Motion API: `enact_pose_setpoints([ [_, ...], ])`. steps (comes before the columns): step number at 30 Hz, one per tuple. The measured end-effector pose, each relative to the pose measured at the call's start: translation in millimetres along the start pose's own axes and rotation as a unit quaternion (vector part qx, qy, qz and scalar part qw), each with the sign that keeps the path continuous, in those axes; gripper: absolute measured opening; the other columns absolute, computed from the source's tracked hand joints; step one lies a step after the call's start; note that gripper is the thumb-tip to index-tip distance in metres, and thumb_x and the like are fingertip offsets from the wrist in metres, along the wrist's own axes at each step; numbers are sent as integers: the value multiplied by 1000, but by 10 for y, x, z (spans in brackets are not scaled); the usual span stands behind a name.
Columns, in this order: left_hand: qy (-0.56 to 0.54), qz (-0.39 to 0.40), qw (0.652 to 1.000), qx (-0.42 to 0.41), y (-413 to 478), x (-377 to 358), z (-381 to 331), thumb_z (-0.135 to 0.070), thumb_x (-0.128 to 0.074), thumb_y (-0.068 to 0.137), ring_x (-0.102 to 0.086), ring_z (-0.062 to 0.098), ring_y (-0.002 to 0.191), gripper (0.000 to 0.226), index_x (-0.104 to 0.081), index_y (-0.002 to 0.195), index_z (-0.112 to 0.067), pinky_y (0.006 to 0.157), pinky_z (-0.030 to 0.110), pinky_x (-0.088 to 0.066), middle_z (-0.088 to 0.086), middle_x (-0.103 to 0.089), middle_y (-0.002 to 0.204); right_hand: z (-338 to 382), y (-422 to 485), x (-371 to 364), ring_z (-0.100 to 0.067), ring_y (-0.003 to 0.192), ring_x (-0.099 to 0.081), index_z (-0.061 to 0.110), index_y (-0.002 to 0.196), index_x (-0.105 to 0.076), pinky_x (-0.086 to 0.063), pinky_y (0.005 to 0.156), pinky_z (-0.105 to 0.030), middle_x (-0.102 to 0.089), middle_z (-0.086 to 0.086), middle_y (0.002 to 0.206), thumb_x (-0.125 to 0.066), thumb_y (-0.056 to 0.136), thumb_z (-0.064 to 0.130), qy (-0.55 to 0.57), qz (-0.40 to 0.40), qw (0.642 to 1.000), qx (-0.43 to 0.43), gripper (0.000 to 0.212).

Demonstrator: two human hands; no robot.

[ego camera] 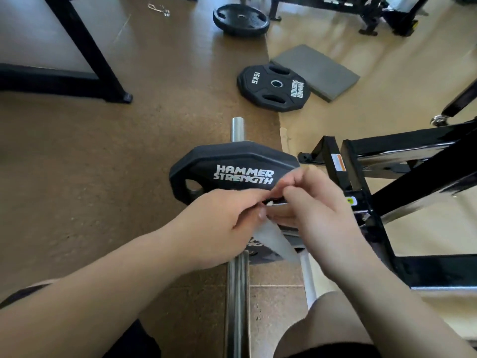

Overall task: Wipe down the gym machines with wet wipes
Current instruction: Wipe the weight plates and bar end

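Both hands, the left hand (pixel 227 215) and right hand (pixel 312 210), pinch a wet wipe (pixel 277 241) above the loaded weight plate (pixel 232 171), apparently unfolding it; next, probably, spreading it flat to wipe.

The twelve-sided black rubber weight plate (pixel 232 164) carries white block lettering. Behind it, the round steel bar end (pixel 237 129) is plain silver. Just in front of it, the thin wet wipe (pixel 273 241) is a pale, translucent grey-white. Right of the plate, the glossy black steel machine frame (pixel 402 144) bears a small orange-and-white sticker (pixel 339 162). The speckled rubber floor (pixel 90 164) left of the plate is brown. Beyond the plate, the flat foam pad (pixel 315 71) is grey and the second flat plate (pixel 273 87) is black with white lettering.
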State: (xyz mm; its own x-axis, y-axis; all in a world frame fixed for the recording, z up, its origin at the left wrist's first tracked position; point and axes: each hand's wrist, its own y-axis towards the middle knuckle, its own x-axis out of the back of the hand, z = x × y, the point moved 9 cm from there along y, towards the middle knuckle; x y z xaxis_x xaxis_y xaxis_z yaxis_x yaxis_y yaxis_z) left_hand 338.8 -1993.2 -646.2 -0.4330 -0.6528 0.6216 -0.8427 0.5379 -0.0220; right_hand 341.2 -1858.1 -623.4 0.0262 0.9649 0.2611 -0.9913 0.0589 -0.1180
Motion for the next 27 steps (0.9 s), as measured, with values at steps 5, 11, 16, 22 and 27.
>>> enact_pose_setpoints([
  [5,108,-53,991,63,-170,-28,8,-54,-35,105,-56,1,86,26,-58,103,-41,77,33,-49,-17,-60,91,123,380,-327,-9,69,-65,36,91,-62,-57,76,-45,-68,15,75,-45,93,31,-156,25,986,45,18],
  [11,96,-53,945,309,-597,236,658,-59,-23,105,-61,8,89,45,-57,94,-33,84,39,-50,-12,-65,91,2,148,-573,-2,79,-59,23,104,-71,-47,72,-24,-64,15,84,-55,102,16,-191,55,957,211,18],
  [16,87,-80,939,323,-469,84,442,-32,-33,107,-59,19,106,28,-59,98,-30,85,36,-43,-7,-61,105,-62,116,-516,-5,88,-63,19,106,-72,-56,80,-33,-69,11,93,-54,101,17,-208,62,941,259,19],
  [22,-48,-73,920,381,-533,-4,311,-51,-19,109,-22,19,154,52,-41,153,-35,124,39,-19,-4,-32,163,-138,121,-425,-3,71,-58,27,95,-68,-52,68,-40,-61,19,75,-49,98,23,-190,19,950,247,20],
  [27,-26,-111,880,461,-400,-93,482,-67,-20,102,8,25,158,65,-27,160,-38,127,51,-1,3,-3,172,-185,183,-324,-8,65,-55,25,100,-69,-50,71,-43,-57,20,69,-46,100,24,-149,-11,961,234,23],
])
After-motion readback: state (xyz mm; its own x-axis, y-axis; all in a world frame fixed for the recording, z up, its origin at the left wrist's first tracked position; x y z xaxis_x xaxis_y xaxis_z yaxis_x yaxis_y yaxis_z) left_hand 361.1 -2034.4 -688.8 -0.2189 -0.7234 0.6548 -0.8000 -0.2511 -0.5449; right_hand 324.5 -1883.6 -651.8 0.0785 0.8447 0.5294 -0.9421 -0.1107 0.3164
